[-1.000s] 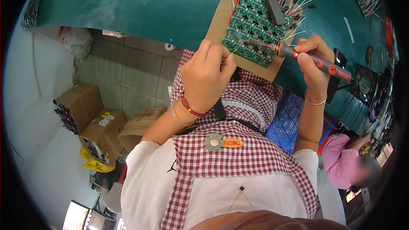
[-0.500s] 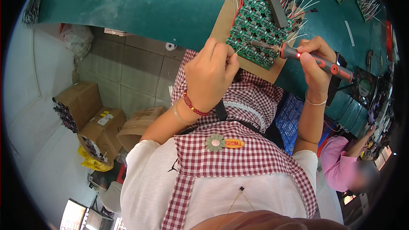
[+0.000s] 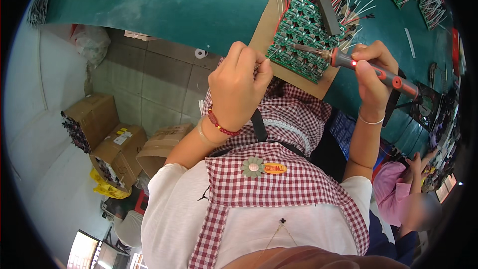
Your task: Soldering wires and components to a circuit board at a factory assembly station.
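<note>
So the right hand (image 3: 371, 69) fingers are wrapped round the soldering iron (image 3: 366, 67), tip on the green circuit boards (image 3: 303, 37) on the bench (image 3: 164, 5). Left hand (image 3: 239, 87) pinches thin solder wire (image 3: 265, 57). I'd feed slowly, keeping the tip steady.

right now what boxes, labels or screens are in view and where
Cardboard boxes: three brown ones on the floor, left, open.
Box label: small white patch on the middle box.
Badge: orange oval on the checked apron.
Screen: bright rectangle, bottom left.
</note>
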A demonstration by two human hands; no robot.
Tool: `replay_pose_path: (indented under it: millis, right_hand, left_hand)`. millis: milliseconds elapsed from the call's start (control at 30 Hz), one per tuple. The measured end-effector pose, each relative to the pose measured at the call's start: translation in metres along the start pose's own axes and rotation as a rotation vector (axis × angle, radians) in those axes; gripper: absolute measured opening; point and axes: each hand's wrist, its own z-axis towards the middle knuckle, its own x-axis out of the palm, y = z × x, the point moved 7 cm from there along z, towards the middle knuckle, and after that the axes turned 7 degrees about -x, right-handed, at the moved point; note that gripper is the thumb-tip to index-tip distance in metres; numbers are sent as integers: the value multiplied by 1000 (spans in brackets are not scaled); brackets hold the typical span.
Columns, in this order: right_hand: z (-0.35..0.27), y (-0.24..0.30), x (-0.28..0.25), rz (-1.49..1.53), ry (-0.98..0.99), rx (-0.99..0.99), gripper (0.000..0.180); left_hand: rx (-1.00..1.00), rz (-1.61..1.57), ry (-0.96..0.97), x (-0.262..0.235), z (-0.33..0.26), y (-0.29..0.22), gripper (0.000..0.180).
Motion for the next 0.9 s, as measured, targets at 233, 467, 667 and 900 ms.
replay_pose_path:
  millis: [233, 467, 667, 900]
  right_hand:
    - [3, -13, 7, -55, 11, 92, 14]
    - [0, -11, 12, -58, 69, 107, 16]
    - [-1, -3, 5, -9, -12, -29, 13]
    - [-3, -7, 10, -94, -2, 27, 12]
  left_hand:
    - [-17, 3, 6, 5, 1, 0, 16]
    - [1, -9, 35, 8, 5, -3, 14]
    - [2, -61, 45, 1, 4, -6, 14]
    - [25, -38, 54, 9, 8, -5, 12]
